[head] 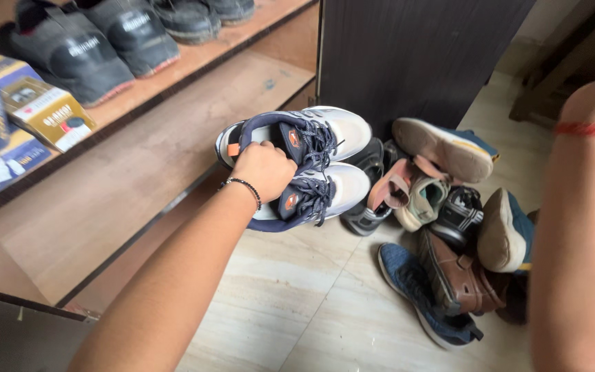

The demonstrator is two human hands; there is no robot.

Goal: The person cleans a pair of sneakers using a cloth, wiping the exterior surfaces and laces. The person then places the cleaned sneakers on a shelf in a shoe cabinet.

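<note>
My left hand (264,169) grips a pair of white and navy sneakers (325,162) with orange accents, fingers hooked into their openings. The two sneakers are held together side by side, soles away from me, just in front of the wooden shelf (105,207) of a shoe rack and above the tiled floor. A black bead bracelet is on that wrist. My right forearm (580,241), with a red thread at the wrist, fills the right edge; its hand is cut off by the frame.
Black shoes (84,48) and yellow and blue boxes (43,110) sit on the upper shelf. A heap of mixed shoes (442,220) lies on the floor beside a dark cabinet panel (408,55). A blue sneaker (421,296) lies nearest me.
</note>
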